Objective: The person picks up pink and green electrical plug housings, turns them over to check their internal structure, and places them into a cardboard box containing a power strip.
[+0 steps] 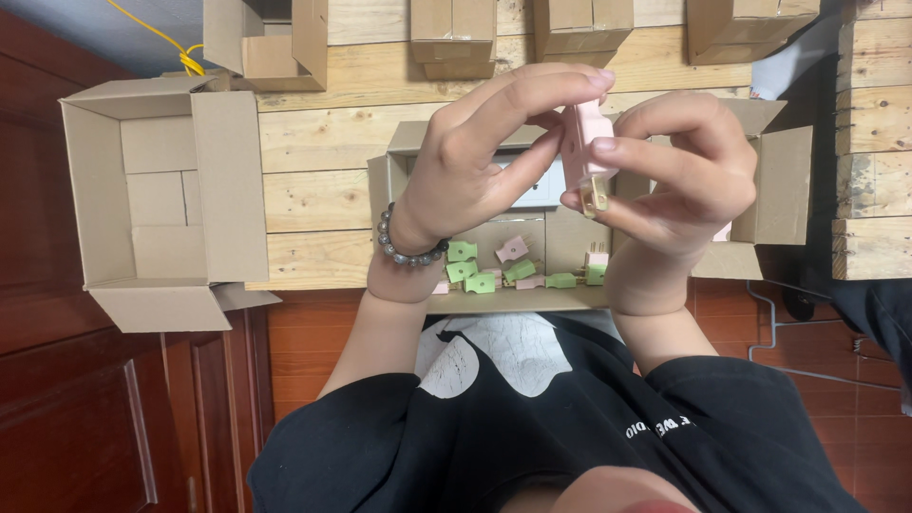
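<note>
bench (pixel 323 190): pale wooden planks
floor (pixel 313 351): reddish-brown tiles
door (pixel 85 408): dark red wood panels, at left

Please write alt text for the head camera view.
Two hands, left hand and right hand, hold a pink plug above an open cardboard box containing green and pink plugs. Another open box sits on the wooden table.

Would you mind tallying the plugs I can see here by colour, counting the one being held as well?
Green plugs in the box: 6
Pink plugs in the box: 3 clearly seen
Held pink plug, between left hand and right hand: 1
Total: 10; more may be hidden behind the hands.
</note>
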